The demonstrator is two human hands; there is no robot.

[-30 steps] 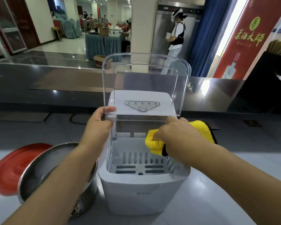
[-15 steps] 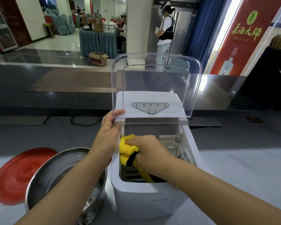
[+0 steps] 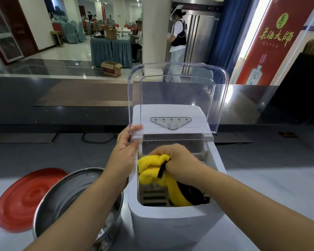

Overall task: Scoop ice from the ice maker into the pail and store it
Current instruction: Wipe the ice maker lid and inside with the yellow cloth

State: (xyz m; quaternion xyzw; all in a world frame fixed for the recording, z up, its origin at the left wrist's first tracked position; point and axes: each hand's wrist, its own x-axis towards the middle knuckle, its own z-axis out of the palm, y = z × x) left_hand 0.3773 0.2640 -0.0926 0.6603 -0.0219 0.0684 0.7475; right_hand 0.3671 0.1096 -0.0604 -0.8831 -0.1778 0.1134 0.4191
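a: item one, ice maker (image 3: pixel 176 221). white plastic body, centre of grey worktop (image 3: pixel 272 192). clear lid (image 3: pixel 178 95) hinged up, standing near upright at 12 o'clock of the opening. slotted basket (image 3: pixel 153 196) visible inside; no ice seen in it.

b: hands?

a: left hand (image 3: pixel 126 151) closed on the lid's lower left corner, thumb over the rim, at 9 o'clock of the opening. right hand (image 3: pixel 178 159) curled tight round a yellow cloth (image 3: pixel 150 171), down inside the compartment. black strap or trim on the cloth, crossing the knuckles.

b: item two?

a: pail (image 3: pixel 62 200), steel, round, at 8 o'clock of the ice maker, just beside its wall. inside mostly hidden by the left forearm; contents not certain. red lid (image 3: pixel 24 198) flat on the worktop at 9 o'clock of the pail.

b: handling notes?

a: pail judged stiff, smooth, likely slippery if wet and heavier once filled; best taken by the rim with both hands, no handle visible. cloth soft, limp, bunches under the fingers. clear lid light, thin, probably prone to dropping shut if released. ice maker casing glossy, few grip points beyond the top edge.

b: stage?

a: looks like wiping out the emptied compartment. pail not yet covered, storing not yet done.
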